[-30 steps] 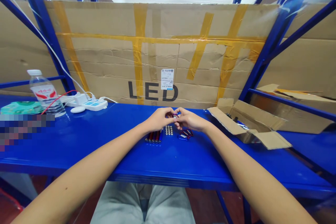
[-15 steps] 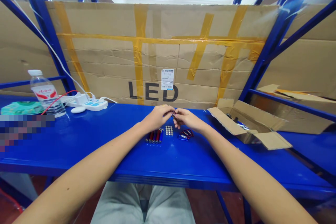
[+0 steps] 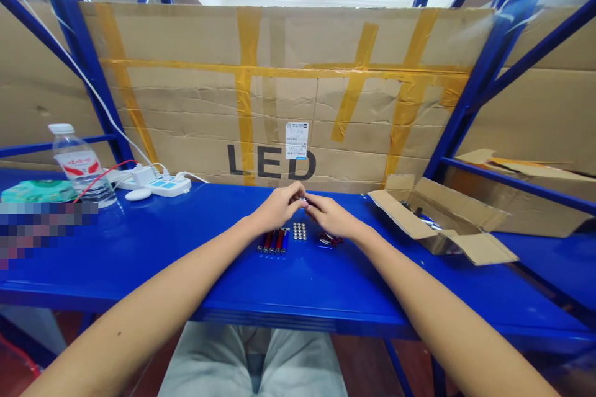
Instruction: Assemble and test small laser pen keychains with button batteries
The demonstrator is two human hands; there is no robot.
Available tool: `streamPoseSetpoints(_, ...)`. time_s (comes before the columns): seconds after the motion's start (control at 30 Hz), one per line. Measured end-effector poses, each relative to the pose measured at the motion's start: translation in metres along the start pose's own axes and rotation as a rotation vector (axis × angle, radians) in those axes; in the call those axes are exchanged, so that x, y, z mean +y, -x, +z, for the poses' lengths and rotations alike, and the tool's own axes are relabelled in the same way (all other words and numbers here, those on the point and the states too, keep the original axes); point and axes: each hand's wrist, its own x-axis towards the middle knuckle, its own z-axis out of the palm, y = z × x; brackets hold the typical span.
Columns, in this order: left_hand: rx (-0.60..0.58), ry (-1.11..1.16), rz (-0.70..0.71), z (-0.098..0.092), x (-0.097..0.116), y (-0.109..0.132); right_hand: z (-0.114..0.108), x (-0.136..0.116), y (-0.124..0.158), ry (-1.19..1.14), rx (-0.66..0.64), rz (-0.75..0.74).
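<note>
Above the blue tabletop (image 3: pixel 298 285), my left hand (image 3: pixel 282 206) and my right hand (image 3: pixel 333 216) meet with their fingertips closed together. Between them is a small shiny piece (image 3: pixel 303 199), mostly covered by the fingers, so its kind does not show. Below my left hand lies a row of slim red, dark and blue metal tubes (image 3: pixel 274 242), side by side. Small silver button cells (image 3: pixel 300 231) sit in a neat grid to their right. Partly beneath my right hand is a little pile of red and blue carabiner clips (image 3: pixel 329 240).
An open cardboard box (image 3: pixel 433 217) with dark and blue items stands at right. On the left are a water bottle (image 3: pixel 81 164), a white power strip (image 3: pixel 162 183), a white oval object (image 3: pixel 138 195) and a green packet (image 3: pixel 40 191). A large cardboard sheet (image 3: pixel 195 99) backs the table.
My right hand has turned and its fingers have closed in toward the left fingertips. It now covers more of the carabiner clips. The things on the table have stayed put.
</note>
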Motion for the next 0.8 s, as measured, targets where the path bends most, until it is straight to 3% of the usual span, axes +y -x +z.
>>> streamPoseSetpoints(0.2,0.021,0.081,-0.027,0.001,-0.003,-0.001,0.002,0.008,-0.001,-0.116,0.031,0.139)
streamPoseSetpoints(0.43,0.033,0.099,-0.045,0.002,-0.005,-0.001,0.001,0.004,0.0,0.044,0.073,0.012)
streamPoseSetpoints(0.8,0.008,0.227,-0.095,0.008,-0.006,-0.001,0.012,0.014,-0.004,0.138,0.142,0.024)
